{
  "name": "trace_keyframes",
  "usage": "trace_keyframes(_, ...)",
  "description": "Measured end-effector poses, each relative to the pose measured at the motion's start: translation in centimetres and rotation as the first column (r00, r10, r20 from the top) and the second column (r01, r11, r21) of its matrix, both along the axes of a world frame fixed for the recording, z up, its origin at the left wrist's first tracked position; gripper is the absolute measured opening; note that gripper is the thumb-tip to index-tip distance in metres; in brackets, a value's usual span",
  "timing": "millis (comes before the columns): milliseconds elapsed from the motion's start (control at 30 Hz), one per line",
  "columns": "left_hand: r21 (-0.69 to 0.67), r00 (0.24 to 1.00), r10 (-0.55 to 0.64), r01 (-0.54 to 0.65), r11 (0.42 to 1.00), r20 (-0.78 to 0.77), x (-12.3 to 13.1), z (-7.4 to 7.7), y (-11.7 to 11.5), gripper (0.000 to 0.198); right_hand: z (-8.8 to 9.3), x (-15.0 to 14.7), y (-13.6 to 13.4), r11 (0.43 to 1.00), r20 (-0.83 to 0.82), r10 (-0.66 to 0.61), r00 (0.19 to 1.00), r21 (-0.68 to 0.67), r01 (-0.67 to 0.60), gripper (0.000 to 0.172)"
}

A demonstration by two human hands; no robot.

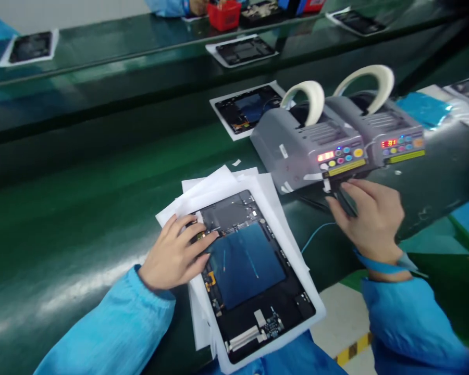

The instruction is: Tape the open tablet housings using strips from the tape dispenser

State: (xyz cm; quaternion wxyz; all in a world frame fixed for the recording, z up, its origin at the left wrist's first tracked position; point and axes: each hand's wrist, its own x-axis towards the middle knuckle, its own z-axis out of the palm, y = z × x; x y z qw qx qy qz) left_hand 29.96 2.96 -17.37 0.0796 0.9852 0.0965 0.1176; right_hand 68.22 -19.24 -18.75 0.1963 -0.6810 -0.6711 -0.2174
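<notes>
An opened tablet (254, 260) lies on white paper sheets (316, 304) at the bench's near edge, its inner parts and blue-grey battery (246, 263) facing up. My left hand (180, 250) rests on the tablet's upper left side with its fingers spread. Closed around dark tweezers (344, 202), my right hand (371, 216) is at the front outlet of the nearer tape dispenser (310, 140). A small white piece of tape (327, 185) shows at the outlet by the tweezers' tips. A blue band with a cord circles my right wrist.
A second tape dispenser (386, 125) stands right of the first. Behind them lies another opened tablet (246, 107) on paper. More tablets lie along the raised shelf (140, 47), near a red bin (223, 15) and another person's blue sleeve. Blue film (424, 109) is at the right.
</notes>
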Motion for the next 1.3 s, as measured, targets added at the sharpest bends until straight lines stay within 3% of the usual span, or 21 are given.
trace_keyframes(100, 0.016, 0.997, -0.013, 0.011, 1.000, 0.080, -0.1, 0.3, -0.1, 0.035, -0.1, -0.1, 2.9, 0.985, 0.108, -0.135, 0.985, 0.120, 0.122, 0.049)
trace_keyframes(267, 0.021, 0.991, 0.021, -0.023, 1.000, 0.133, -0.2, 0.4, -0.6, 0.031, 2.1, -1.4, 4.8, 0.983, 0.186, -0.066, 0.980, 0.179, 0.032, 0.026)
trace_keyframes(400, 0.033, 0.991, 0.061, -0.065, 0.997, 0.118, -0.3, 1.2, -1.1, 0.028, 3.7, -3.3, 3.7, 0.980, 0.099, -0.015, 0.995, 0.197, -0.005, 0.028)
trace_keyframes(467, 0.079, 0.991, 0.079, -0.087, 0.993, 0.110, 0.3, 2.3, -1.5, 0.024, 3.6, -4.8, 3.1, 0.987, -0.020, 0.058, 0.998, 0.150, -0.055, 0.030)
trace_keyframes(567, 0.139, 0.985, 0.069, -0.091, 0.986, 0.157, 2.7, 4.3, -1.8, 0.024, 2.8, -7.4, 3.8, 0.972, -0.201, 0.224, 0.954, -0.027, -0.234, 0.030)
trace_keyframes(667, 0.142, 0.991, 0.098, -0.110, 0.984, 0.089, 6.3, 5.7, -2.0, 0.024, 2.4, -9.3, 6.0, 0.938, -0.210, 0.298, 0.931, -0.119, -0.327, 0.026)
trace_keyframes(767, 0.143, 0.987, 0.156, -0.150, 0.978, -0.031, 9.4, 5.4, -2.0, 0.020, 2.5, -10.1, 7.8, 0.939, -0.143, 0.311, 0.940, -0.109, -0.327, 0.023)
trace_keyframes(867, 0.117, 0.981, 0.167, -0.155, 0.981, -0.100, 10.8, 4.3, -2.2, 0.018, 2.7, -10.1, 8.1, 0.937, -0.106, 0.315, 0.943, -0.123, -0.326, 0.024)
trace_keyframes(967, 0.089, 0.981, 0.140, -0.129, 0.988, -0.135, 10.8, 3.5, -2.5, 0.019, 2.5, -9.9, 7.6, 0.933, -0.105, 0.321, 0.941, -0.136, -0.333, 0.025)
trace_keyframes(1133, 0.053, 0.978, 0.122, -0.115, 0.992, -0.172, 10.4, 3.6, -2.7, 0.023, 2.0, -10.0, 7.2, 0.926, -0.126, 0.327, 0.937, -0.158, -0.344, 0.029)
trace_keyframes(1300, 0.141, 0.974, 0.105, -0.077, 0.987, -0.203, 10.6, 3.7, -3.0, 0.015, 1.9, -10.1, 7.2, 0.923, -0.153, 0.317, 0.936, -0.177, -0.342, 0.031)
